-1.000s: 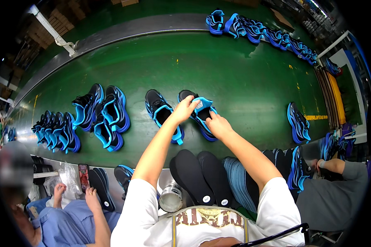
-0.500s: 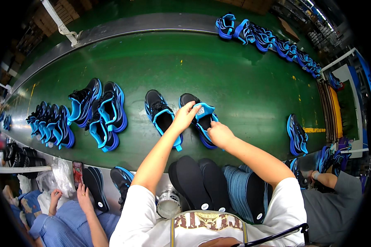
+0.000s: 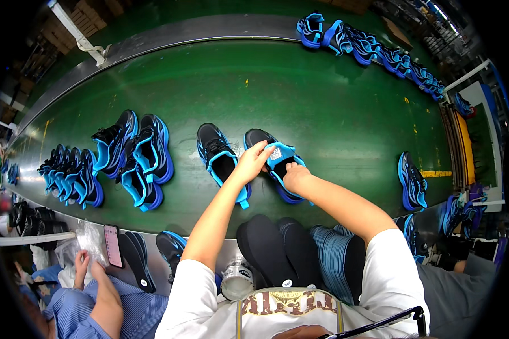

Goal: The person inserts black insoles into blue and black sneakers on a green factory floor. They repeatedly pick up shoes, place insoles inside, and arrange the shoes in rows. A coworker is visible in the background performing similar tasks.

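Note:
A black and blue sneaker (image 3: 258, 137) lies on the green belt in front of me, toe pointing away. My left hand (image 3: 253, 163) grips its light-blue tongue and side, holding the opening wide. Inside that opening are the bent fingers of my right hand (image 3: 296, 176); their tips are hidden, and I cannot make out what they hold. Just left of my left hand stands a matching sneaker (image 3: 211, 137) with nobody touching it. By my lap are black insoles (image 3: 260, 248) and a thick blue-edged stack of insoles (image 3: 332, 257).
Several sneakers (image 3: 152, 144) stand in groups at the left; another row (image 3: 365, 50) lines the far right edge. A lone sneaker (image 3: 412, 181) is at the right. Close by are a round tin (image 3: 236, 281) and a phone (image 3: 113, 246) near a co-worker's hands (image 3: 90, 265). Another person sits at right.
My right hand has gone deeper into the sneaker's opening, while my left hand keeps its grip. The co-worker's hand at the left has come away from the phone, whose screen now looks pink.

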The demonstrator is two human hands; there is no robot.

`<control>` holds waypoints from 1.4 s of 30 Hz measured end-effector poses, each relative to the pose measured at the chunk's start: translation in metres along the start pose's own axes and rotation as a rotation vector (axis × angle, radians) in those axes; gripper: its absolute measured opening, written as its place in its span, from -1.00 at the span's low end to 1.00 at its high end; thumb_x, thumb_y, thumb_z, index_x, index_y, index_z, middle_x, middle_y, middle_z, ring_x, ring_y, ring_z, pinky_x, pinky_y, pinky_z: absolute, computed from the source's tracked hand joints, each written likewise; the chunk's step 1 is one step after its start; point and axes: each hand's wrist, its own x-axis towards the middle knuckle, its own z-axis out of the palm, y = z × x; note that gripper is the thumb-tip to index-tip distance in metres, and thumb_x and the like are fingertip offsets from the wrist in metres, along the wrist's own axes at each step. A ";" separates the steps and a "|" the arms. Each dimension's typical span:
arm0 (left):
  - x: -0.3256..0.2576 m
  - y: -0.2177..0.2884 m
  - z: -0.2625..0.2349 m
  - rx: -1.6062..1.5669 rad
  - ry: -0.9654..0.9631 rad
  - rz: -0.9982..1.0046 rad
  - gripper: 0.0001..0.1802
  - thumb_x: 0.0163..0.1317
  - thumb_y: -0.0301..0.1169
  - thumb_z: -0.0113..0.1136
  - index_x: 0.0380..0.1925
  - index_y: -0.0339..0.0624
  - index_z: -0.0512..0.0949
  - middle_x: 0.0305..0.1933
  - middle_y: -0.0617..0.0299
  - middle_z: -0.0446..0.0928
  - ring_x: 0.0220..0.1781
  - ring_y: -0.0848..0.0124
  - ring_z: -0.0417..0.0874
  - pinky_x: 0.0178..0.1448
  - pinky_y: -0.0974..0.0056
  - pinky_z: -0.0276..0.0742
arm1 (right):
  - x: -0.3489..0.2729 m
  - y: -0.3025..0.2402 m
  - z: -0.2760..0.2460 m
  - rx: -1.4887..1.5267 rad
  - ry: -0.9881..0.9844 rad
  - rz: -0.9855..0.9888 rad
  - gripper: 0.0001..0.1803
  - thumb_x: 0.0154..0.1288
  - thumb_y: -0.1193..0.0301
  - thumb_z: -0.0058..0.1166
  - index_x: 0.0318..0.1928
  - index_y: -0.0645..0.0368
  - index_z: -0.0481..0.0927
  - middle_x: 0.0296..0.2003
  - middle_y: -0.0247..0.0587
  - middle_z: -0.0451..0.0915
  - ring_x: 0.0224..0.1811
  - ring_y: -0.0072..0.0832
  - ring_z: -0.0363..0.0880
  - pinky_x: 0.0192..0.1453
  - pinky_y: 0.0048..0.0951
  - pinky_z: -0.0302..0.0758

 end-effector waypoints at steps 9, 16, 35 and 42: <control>0.000 -0.001 0.002 0.023 0.061 0.074 -0.70 0.08 -0.25 0.06 -0.28 -0.25 0.39 -0.54 0.35 0.31 -0.59 0.60 0.33 -0.52 0.50 0.28 | 0.017 0.012 0.011 -0.159 -0.054 -0.272 -0.78 0.08 0.41 -0.19 -0.34 0.15 0.53 -0.26 -0.18 0.50 -0.12 -0.34 0.40 0.00 -0.43 0.28; 0.007 -0.007 0.003 0.502 0.364 0.444 -0.70 -0.09 -0.42 0.17 -0.35 -0.28 0.34 -0.33 0.13 0.25 -0.50 0.36 0.37 -0.42 0.35 0.34 | -0.032 0.015 -0.020 -0.131 -0.113 -0.383 -0.63 0.07 0.27 -0.28 -0.33 0.22 0.55 -0.34 -0.16 0.55 -0.15 -0.42 0.46 0.25 -0.36 -0.10; -0.053 0.036 0.043 1.142 0.071 0.651 -0.75 -0.15 -0.46 0.16 -0.55 -0.25 0.27 -0.46 0.03 0.26 -0.61 0.20 0.43 -0.55 0.21 0.39 | -0.137 0.004 0.068 0.292 0.458 -0.218 -0.68 0.10 0.41 -0.22 -0.15 0.26 0.46 -0.31 -0.11 0.33 -0.18 -0.28 0.32 0.13 0.10 -0.03; -0.001 0.025 -0.007 1.443 0.089 0.580 -0.77 -0.09 -0.42 0.07 -0.45 -0.27 0.29 -0.27 -0.05 0.33 -0.56 0.16 0.48 -0.52 0.19 0.44 | -0.100 0.018 0.041 0.519 0.742 -0.334 -0.65 -0.02 0.34 -0.04 -0.18 0.21 0.42 -0.15 -0.09 0.35 -0.11 -0.28 0.35 0.02 -0.30 0.21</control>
